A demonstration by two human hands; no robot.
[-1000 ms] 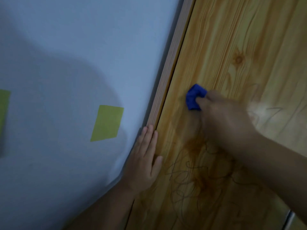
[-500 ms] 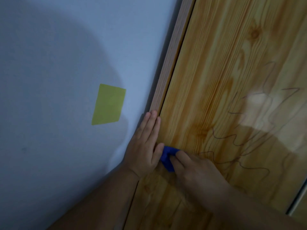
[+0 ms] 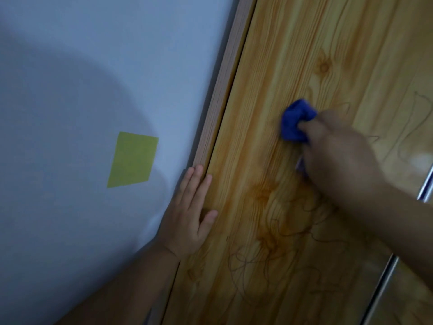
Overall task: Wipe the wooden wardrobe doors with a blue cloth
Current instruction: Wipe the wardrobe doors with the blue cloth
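Presently, one blue cloth (image 3: pixel 295 123) is bunched in the closed grip of the right hand (image 3: pixel 339 156) and pressed against the wooden wardrobe door (image 3: pixel 293 55), near dark scribbles (image 3: pixel 269 261). The left hand (image 3: pixel 187 219) is laid flat, its grip open, on that door's left edge; one yellow note (image 3: pixel 132 159) is stuck to the wall (image 3: pixel 93 66).

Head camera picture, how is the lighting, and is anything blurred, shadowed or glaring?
Head view: dim light; the right hand and blue cloth are motion-blurred, the left hand sharper; a broad soft shadow crosses the wall; a pale glare patch sits on the wardrobe door near the right edge.
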